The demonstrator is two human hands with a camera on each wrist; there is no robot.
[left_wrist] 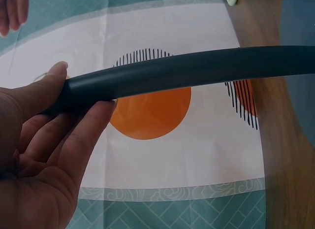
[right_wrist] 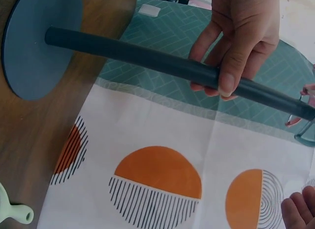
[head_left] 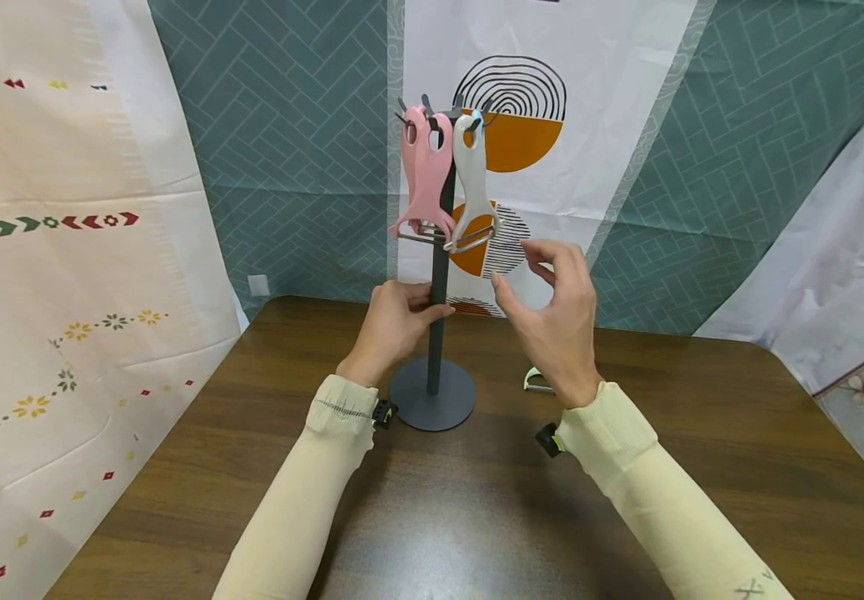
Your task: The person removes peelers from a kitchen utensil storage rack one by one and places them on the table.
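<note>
A dark grey stand has a thin pole [head_left: 435, 354] rising from a round base [head_left: 442, 408] on the table. My left hand [head_left: 394, 325] grips the pole around mid-height, thumb to the near side; the left wrist view shows its fingers [left_wrist: 91, 130] bent around the pole. Two pink peelers [head_left: 430, 185] and a white peeler [head_left: 471, 171] hang from the hooks at the top, with a bit of light blue behind the white one. To the right of the peelers my right hand [head_left: 562, 308] is raised, holding nothing, its thumb and fingers apart.
On the wooden table [head_left: 267, 433], behind my right wrist, lies a light green peeler [right_wrist: 18, 212], partly hidden in the head view. A patterned cloth [head_left: 289, 167] hangs behind the table's far edge. White fabric [head_left: 799, 250] drapes at the right.
</note>
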